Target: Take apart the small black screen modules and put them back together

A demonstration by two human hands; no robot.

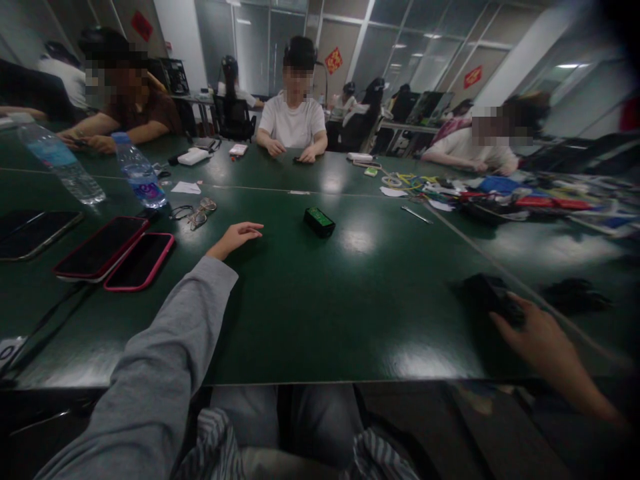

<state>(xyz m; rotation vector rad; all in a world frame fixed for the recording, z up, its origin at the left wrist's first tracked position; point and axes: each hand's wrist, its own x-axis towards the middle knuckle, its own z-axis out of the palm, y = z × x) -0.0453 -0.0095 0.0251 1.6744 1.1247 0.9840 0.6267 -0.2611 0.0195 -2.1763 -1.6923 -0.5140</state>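
Note:
My left hand (239, 237) hovers at or just above the green table, fingers stretched out and holding nothing. To its right sits a small open black case (319, 222) with a green circuit board on top. Far to the right, my right hand (537, 333) grips a black blocky object (487, 293) between thumb and fingers; its kind cannot be made out. Beyond that hand lies a dark, blurred object (577, 295). Left of my left hand are a pair of glasses (201, 215) and a phone in a pink case (140, 261).
More phones (103, 247) and two water bottles (140, 172) stand or lie at the left. A wrench-like metal tool (417, 214) rests near a heap of cables (530, 197) at the right. The table edge (300, 384) is close. A person in a white shirt (293, 120) sits opposite.

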